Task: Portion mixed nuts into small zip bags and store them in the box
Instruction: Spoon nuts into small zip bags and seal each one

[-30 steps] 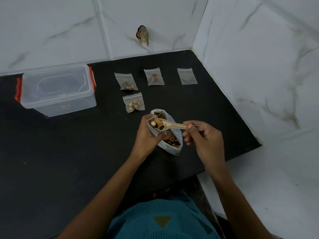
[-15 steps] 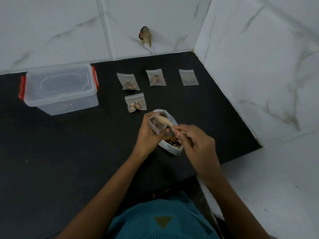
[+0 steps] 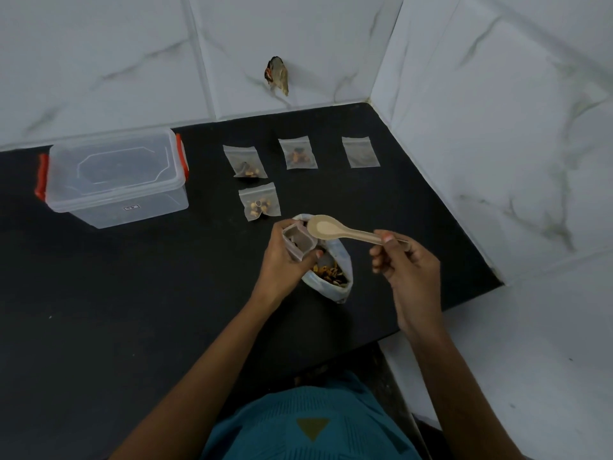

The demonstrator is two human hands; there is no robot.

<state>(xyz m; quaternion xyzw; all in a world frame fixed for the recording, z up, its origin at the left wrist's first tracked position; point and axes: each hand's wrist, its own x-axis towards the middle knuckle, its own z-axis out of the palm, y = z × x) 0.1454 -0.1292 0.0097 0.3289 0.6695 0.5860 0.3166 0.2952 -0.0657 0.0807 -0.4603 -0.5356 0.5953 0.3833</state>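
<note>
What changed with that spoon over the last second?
The spoon, heaped with nuts a second ago, tipped them into the small zip bag and is now empty, lifted back out by the right grip. The left grip still holds that bag open by the nut pouch. The four counter bags and closed box stayed put.

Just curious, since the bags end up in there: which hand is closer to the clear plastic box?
Left. The left hand, gripping a small zip bag, sits to the right of the box; the right hand, holding the spoon, lies farther right.
</note>
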